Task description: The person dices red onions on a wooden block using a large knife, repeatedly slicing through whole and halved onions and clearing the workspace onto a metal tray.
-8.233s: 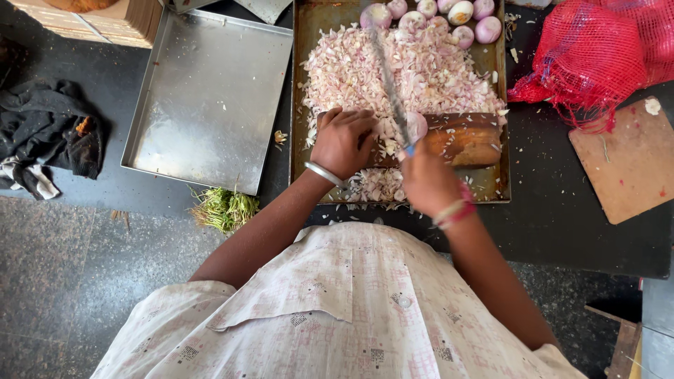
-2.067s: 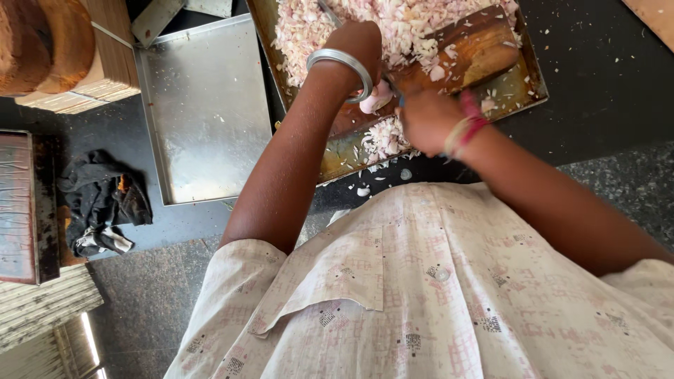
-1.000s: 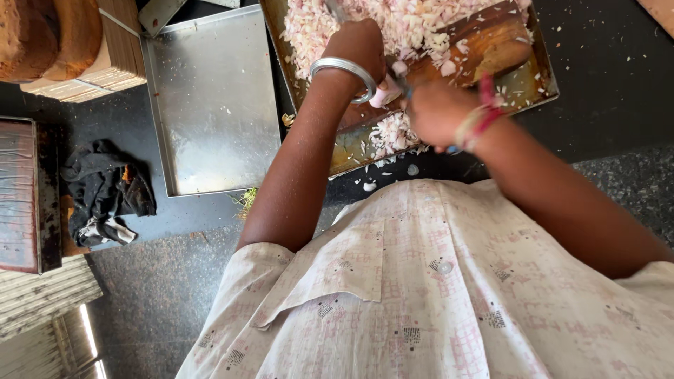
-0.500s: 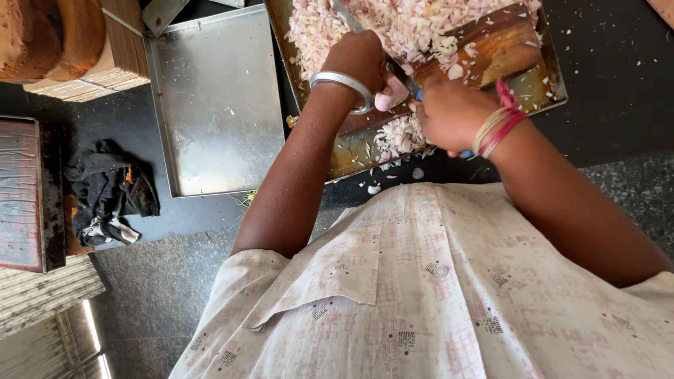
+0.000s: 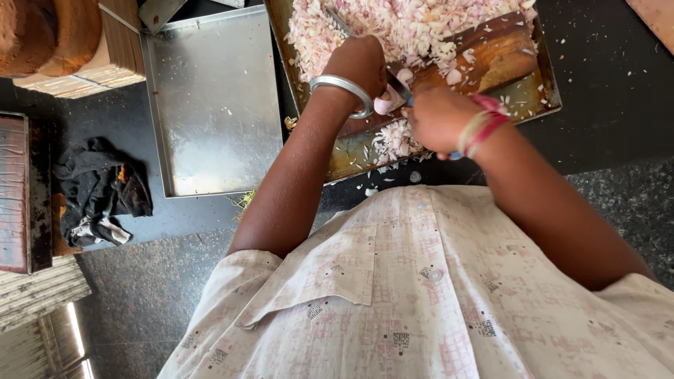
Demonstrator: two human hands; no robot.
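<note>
My left hand point(image 5: 361, 64) pins one peeled onion piece point(image 5: 385, 103) on the one wooden board point(image 5: 491, 56), fingers curled over it. My right hand point(image 5: 439, 119) wraps shut round one knife point(image 5: 393, 70). Two metal trays sit on the desk point(image 5: 611, 119): one point(image 5: 210, 105) bare, one point(image 5: 358, 151) heaped with chopped onion point(image 5: 400, 28).

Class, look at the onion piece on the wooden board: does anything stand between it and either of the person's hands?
Nothing visible does. The left hand rests directly on the onion piece, and the right hand holds the knife right beside it.
</note>
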